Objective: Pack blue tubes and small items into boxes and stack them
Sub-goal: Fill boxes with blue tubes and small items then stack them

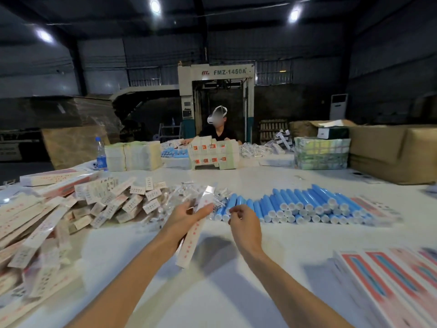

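Left hand (186, 215): grips long box (190, 242)
Right hand (244, 224): fingers curled; contents unclear
Risk: one-handed grip; box may slip onto blue tubes (307, 207)

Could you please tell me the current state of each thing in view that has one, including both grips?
Left grip: holds the long box.
Long box: tilted, off the table, top flap apparently open.
Right grip: fingers curled; whether they pinch anything is unclear.
Blue tubes: lying loose in a heap, unpacked.
Water bottle: upright, capped.
Cardboard carton: flaps open.
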Available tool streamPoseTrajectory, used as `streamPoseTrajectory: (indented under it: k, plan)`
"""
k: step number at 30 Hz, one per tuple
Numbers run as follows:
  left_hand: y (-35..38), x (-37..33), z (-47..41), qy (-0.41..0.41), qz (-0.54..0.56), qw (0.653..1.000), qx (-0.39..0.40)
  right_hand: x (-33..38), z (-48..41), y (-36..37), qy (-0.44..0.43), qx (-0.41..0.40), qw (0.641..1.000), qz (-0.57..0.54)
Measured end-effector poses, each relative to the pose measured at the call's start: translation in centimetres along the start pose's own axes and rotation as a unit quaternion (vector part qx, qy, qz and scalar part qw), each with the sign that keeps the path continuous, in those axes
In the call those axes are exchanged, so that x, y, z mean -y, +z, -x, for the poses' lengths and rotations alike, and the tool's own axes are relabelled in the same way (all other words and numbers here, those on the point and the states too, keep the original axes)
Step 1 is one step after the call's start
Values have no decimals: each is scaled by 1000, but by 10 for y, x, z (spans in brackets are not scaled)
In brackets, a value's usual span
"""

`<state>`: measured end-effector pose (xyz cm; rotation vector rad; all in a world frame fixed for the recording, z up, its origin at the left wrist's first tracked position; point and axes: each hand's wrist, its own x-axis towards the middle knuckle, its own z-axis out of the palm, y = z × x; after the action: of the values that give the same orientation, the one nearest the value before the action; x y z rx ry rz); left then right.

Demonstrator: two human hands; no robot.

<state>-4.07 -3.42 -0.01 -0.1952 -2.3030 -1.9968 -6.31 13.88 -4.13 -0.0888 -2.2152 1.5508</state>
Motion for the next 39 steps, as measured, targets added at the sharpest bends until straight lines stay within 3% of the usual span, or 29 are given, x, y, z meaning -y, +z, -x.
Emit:
streamPoseTrajectory:
  k: [5, 10, 16, 19, 23, 26, 32, 39]
  plan:
    - [8, 25, 1, -36, 91, 994, -40, 9, -59, -53, -7, -69, 985, 160]
    - [1, 31, 4, -28, 104, 991, -74, -4, -121, -116, 24, -106, 904, 413]
    - [8, 26, 9, -19, 104, 993, -43, -29, -147, -137, 72, -82, 872, 477]
    - [7, 26, 9, -12, 102, 994, -36, -51, -147, -143, 93, -70, 822, 558]
    - [4, 27, 8, -14, 101, 994, -33, -71, -148, -146, 87, -63, 792, 600]
    - [5, 28, 3, -36, 160, 986, -21, -73, -149, -150, 43, -91, 782, 615]
    - [3, 37, 0, -47, 198, 978, -42, -72, -158, -170, 78, -106, 801, 584]
    - [3, 35, -2, -11, 206, 978, -27, -73, -160, -164, 60, -127, 792, 594]
